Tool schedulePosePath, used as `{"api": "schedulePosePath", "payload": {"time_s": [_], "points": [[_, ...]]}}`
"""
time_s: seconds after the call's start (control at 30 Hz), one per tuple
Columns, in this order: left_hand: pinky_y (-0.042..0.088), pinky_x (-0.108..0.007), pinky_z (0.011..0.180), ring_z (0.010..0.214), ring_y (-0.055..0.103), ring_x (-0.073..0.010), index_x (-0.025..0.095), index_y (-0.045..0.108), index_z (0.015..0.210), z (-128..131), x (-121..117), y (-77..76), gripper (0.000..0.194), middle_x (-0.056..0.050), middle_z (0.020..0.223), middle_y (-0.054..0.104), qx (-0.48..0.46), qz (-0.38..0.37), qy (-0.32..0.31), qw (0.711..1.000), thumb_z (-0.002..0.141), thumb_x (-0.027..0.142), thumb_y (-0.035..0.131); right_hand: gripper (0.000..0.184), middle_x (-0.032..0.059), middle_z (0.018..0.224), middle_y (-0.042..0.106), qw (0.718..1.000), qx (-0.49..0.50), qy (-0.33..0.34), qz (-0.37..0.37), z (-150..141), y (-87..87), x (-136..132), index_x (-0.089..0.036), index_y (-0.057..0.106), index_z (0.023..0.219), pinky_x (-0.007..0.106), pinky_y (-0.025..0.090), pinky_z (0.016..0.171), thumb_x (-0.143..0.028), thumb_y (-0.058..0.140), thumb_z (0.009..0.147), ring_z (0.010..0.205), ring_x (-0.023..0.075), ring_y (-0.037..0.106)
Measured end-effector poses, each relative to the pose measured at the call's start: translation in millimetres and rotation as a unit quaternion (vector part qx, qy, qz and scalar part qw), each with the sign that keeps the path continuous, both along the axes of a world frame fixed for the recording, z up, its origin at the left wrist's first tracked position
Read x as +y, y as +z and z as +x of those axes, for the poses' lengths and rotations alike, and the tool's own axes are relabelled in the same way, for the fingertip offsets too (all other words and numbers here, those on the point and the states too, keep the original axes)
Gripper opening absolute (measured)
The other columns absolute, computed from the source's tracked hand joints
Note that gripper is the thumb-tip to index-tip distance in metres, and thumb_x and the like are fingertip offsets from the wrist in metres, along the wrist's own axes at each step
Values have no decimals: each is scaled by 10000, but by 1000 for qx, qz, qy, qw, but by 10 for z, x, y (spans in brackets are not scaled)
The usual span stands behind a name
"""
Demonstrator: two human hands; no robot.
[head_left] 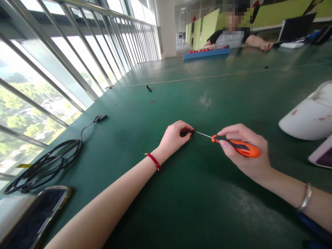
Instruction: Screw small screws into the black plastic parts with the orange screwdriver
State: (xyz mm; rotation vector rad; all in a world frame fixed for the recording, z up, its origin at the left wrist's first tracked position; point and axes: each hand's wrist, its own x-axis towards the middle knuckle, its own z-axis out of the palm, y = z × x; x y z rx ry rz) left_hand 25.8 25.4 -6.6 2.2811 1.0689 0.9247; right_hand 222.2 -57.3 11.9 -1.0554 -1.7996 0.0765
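Observation:
My left hand [178, 135] rests near the middle of the green table, its fingers closed around a small black part [186, 132] whose exact kind I cannot make out. From the right, my right hand [249, 152] grips a screwdriver [243, 148] by its orange and black handle. The thin metal shaft points left, and its tip meets the end of the black part at my left fingertips. Part of the black piece is hidden by the left fingers.
Coiled black cable [59, 155] and a phone [49, 214] lie at left, beside the railing [77, 41]. A small black piece [148, 88] lies farther back. A white container [308, 114] is at right. Across the table [166, 103], a person [230, 38] sits behind a blue tray [207, 53] with red items.

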Motion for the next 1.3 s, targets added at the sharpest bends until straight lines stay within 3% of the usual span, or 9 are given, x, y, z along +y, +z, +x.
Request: {"api": "schedulePosePath", "payload": {"time_s": [0.1, 0.3, 0.37, 0.53, 0.63, 0.87, 0.97, 1.07, 1.3], "points": [[499, -245, 685, 748, 581, -119, 157, 674, 887, -2, 4, 0, 178, -35, 866, 643, 0, 3, -1, 1000, 760, 102, 561, 115, -41, 597, 574, 1000, 10, -3, 2, -19, -2, -11, -244, 567, 862, 291, 441, 526, -199, 604, 763, 497, 110, 529], [498, -249, 687, 749, 581, -121, 156, 672, 882, 0, 2, 1, 171, -37, 867, 642, 3, 4, 0, 1000, 762, 104, 563, 411, 24, 845, 562, 993, 111, 23, 20, 6, -95, 63, -268, 508, 1089, 328, 512, 624, -176, 639, 711, 712, 163, 585], [499, -249, 690, 750, 581, -121, 155, 673, 882, 0, 0, 1, 168, -37, 869, 642, 3, 2, 0, 1000, 763, 107, 565, 389, 2, 760, 547, 995, 94, 28, -2, 14, -85, 67, -264, 504, 1081, 318, 497, 587, -195, 637, 721, 650, 152, 564], [496, -245, 688, 745, 576, -117, 154, 675, 889, -1, 6, -8, 169, -35, 867, 638, 0, 0, 3, 1000, 766, 114, 566, 100, -31, 623, 573, 1000, 6, -11, 9, -10, -6, 12, -241, 567, 850, 289, 448, 541, -209, 604, 762, 522, 112, 533], [498, -245, 688, 744, 576, -117, 158, 674, 891, -1, 10, -12, 176, -34, 866, 637, -1, 2, 2, 1000, 765, 108, 561, 153, -35, 609, 564, 1000, 22, 1, 3, -25, -11, 0, -255, 565, 891, 293, 455, 538, -190, 605, 759, 520, 120, 537], [499, -254, 698, 756, 581, -125, 152, 675, 890, -4, 0, -7, 168, -41, 881, 643, 0, 2, -1, 1000, 771, 118, 562, 420, 10, 795, 564, 994, 106, 19, 13, 24, -78, 60, -253, 512, 1084, 325, 497, 619, -174, 653, 696, 668, 158, 572], [499, -255, 703, 761, 582, -126, 154, 677, 892, -7, 0, -9, 170, -40, 888, 646, 0, 0, 0, 1000, 771, 122, 562, 198, -29, 641, 564, 999, 48, -11, -4, 25, -50, 31, -240, 562, 927, 315, 466, 602, -210, 630, 744, 551, 127, 540], [499, -251, 698, 754, 582, -122, 154, 675, 887, -6, 3, -13, 171, -37, 884, 648, -4, 0, -1, 1000, 770, 114, 558, 68, -30, 607, 585, 1000, 14, -25, -7, -1, -22, -7, -229, 572, 824, 302, 461, 595, -215, 608, 768, 568, 131, 572], [502, -252, 688, 744, 583, -121, 154, 673, 885, 0, 4, -13, 170, -36, 870, 645, -5, 5, 1, 1000, 766, 106, 562, 356, 21, 842, 564, 995, 95, 9, 35, -4, -79, 46, -233, 541, 1034, 293, 500, 632, -133, 635, 705, 701, 139, 580]]}}
